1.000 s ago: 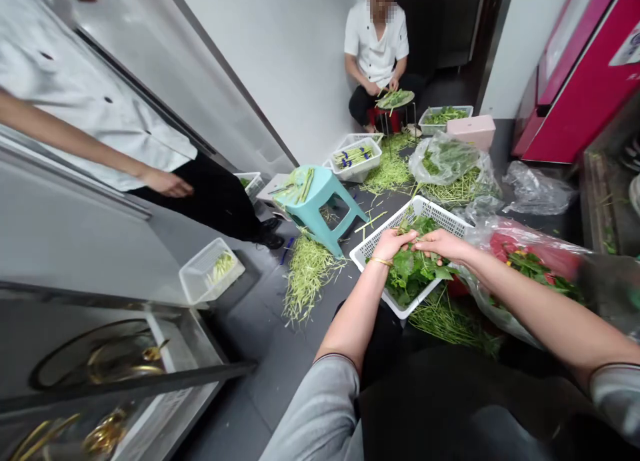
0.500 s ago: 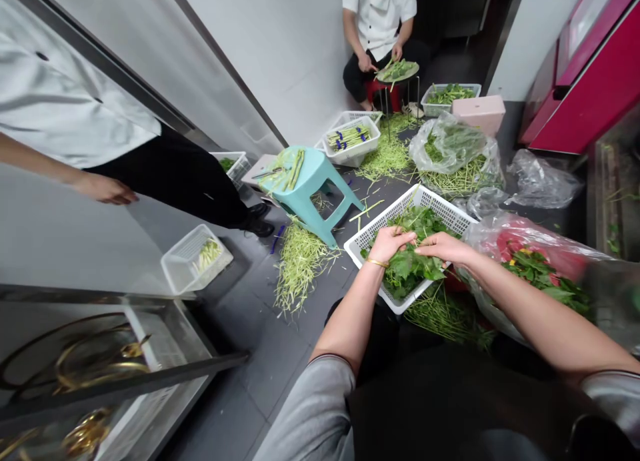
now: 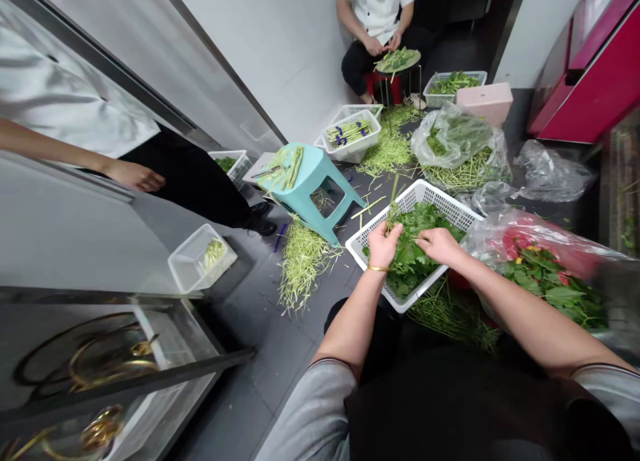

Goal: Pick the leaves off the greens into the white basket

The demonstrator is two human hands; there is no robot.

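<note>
My left hand [image 3: 384,247] is closed around a leafy green stem [image 3: 395,193], whose upper part sticks up past the thumb. My right hand [image 3: 441,246] is closed too, its thumb and finger pinching a thin piece of the same greens just to the right. Both hands are over a white slotted basket [image 3: 361,259] with a heap of broad green leaves [image 3: 411,266] in it. Below the basket's near edge lies a pile of thin green stalks [image 3: 453,317]. My fingers hide part of what they grip.
A clear bag of leafy greens [image 3: 555,287] lies at right. Ahead-left stands a turquoise stool [image 3: 307,187] beside peeled strips [image 3: 303,264]. A co-worker [image 3: 380,21] sits at the back, another person [image 3: 190,171] stands left. A metal rack [image 3: 220,364] is near left.
My left hand has turned more upright, and a stem now stands up from it. My right hand has drawn slightly away to the right. The seated co-worker's hands have come closer together.
</note>
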